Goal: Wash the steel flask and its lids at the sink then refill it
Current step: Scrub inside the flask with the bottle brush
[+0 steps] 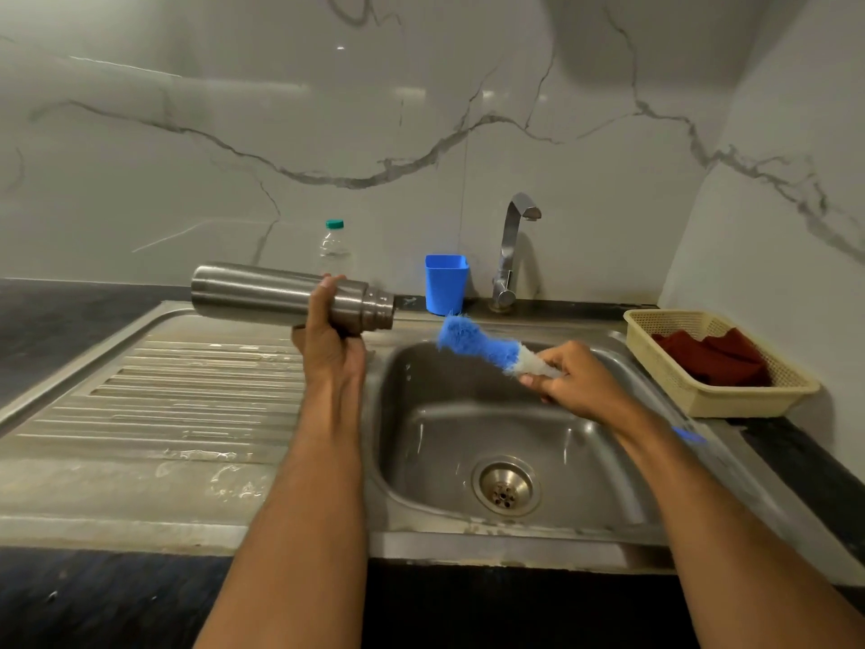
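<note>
Left hand (pixel 330 339) grips cylindrical steel flask (pixel 262 295) horizontally, open mouth facing right. Right hand (pixel 578 384) grips blue-bristled bottle brush (pixel 472 341) over steel sink (pixel 468 541).

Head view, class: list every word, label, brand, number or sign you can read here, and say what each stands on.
None can be read.
Steel flask, held by the left hand: no marking shows.
Clear plastic bottle: no label shows.
Blue cup, bottle brush in the right hand, yellow basket: plain, no text.
</note>
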